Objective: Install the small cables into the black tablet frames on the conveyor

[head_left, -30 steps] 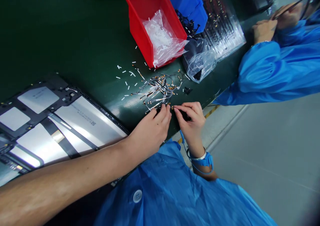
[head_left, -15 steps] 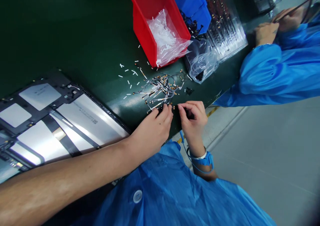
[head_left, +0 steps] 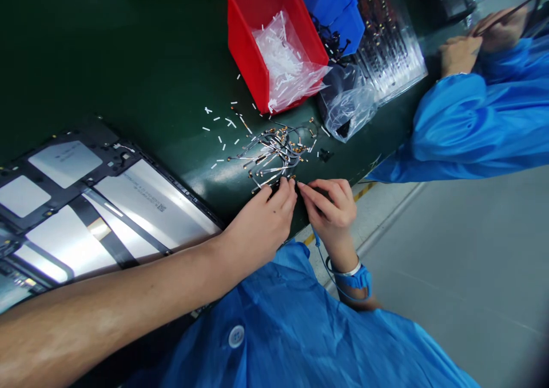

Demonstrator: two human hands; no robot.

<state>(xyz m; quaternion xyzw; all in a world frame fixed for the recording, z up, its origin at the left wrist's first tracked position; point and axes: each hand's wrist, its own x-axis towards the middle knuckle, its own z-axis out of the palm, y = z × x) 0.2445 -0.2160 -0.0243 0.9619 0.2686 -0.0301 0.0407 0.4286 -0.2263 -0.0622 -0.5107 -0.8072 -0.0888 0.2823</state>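
The left hand and right hand bring their fingers close in a tight pinch on a small dark piece, partly hidden, at the table edge, just below loose gold-tipped cables spread within easy reach.

And over on the big green workbench we've got a red plastic bin with a clear bag of white strips spilling at the rim, a blue bin tucked right behind it, black cables heaped inside! Beside those, a clear tray packed with rows of parts and a crumpled plastic bag. White strips litter the bench, a black-framed tablet panel lies flat, and a co-worker's blue sleeve reaches in, hand resting at the bench edge, above a grey floor with a yellow stripe
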